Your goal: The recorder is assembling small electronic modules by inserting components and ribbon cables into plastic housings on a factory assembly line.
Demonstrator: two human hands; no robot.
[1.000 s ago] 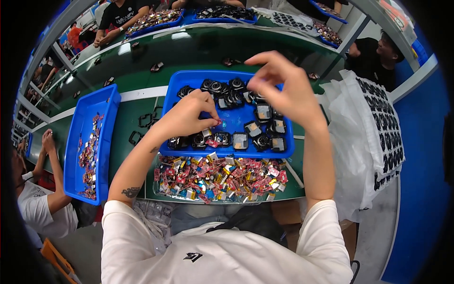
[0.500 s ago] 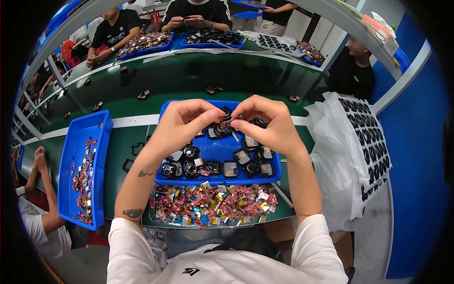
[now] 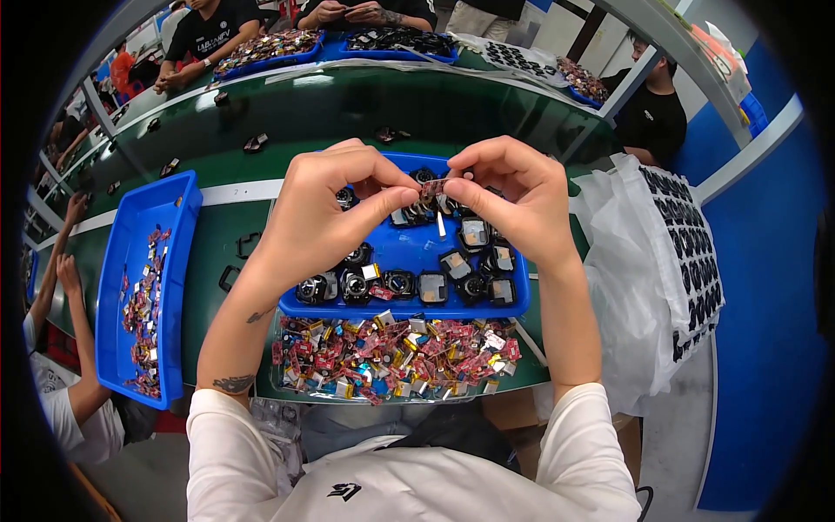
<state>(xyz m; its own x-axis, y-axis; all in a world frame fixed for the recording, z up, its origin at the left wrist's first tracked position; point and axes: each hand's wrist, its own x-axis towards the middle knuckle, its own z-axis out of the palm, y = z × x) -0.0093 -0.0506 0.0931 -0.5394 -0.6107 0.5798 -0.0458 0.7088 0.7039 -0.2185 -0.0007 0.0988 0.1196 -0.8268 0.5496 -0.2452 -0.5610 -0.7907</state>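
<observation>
Between my two hands hangs a small red circuit board (image 3: 432,188), pinched at its edges. My left hand (image 3: 344,204) grips its left end between thumb and fingertips, and my right hand (image 3: 515,198) pinches the other end. A small dark round piece (image 3: 468,176) shows at my right fingertips; how it is attached is unclear. Below them lies a blue tray (image 3: 400,250) with several black watch-like casings (image 3: 432,287), some showing grey squares, others round lens-like parts. A short white strip (image 3: 441,228) is seen just under the board. My fingers hide the tray's far part.
A heap of red boards with silver and yellow cells (image 3: 391,355) lies at the near table edge. Another blue tray (image 3: 184,287) holds similar boards at left. Stacked sheets of black parts (image 3: 683,226) stand at right on white wrapping (image 3: 609,287). Co-workers sit across the green belt (image 3: 348,122).
Both hands appear larger and slightly higher, still pinching the board. The whole view has shifted a little. Parts on the green belt appear farther left, and a co-worker at left has raised an arm.
</observation>
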